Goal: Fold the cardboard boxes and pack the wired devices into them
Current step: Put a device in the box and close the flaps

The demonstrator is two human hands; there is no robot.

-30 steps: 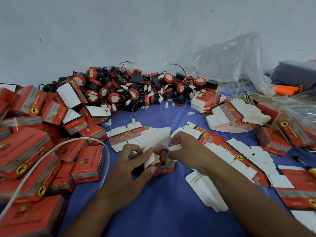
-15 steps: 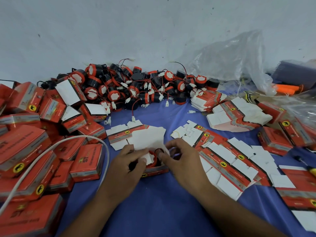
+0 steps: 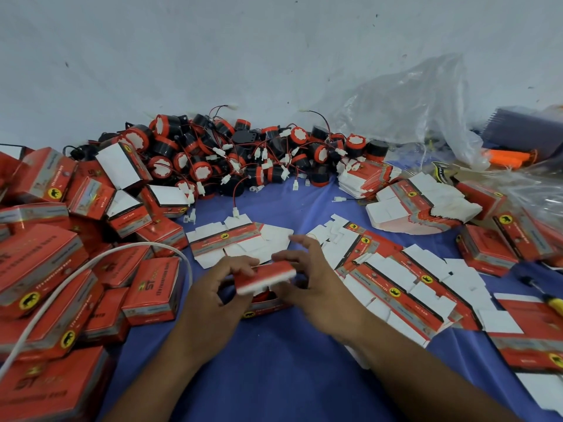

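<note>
The left hand [image 3: 213, 289] and right hand [image 3: 315, 283] each pinched the small red-and-white cardboard box [image 3: 265, 277] by its lid flap, apparently mid-closing; tucking that flap in seemed next.

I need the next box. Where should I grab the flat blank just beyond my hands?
Probably pinch the white flap at its near-left corner, coming from your left: the flat blank lies flush on the cloth, and that flap juts clear.

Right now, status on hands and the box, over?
Left hand and right hand grip the box lid. Lid half down, device inside. Flat blanks just behind, not blocking.
</note>
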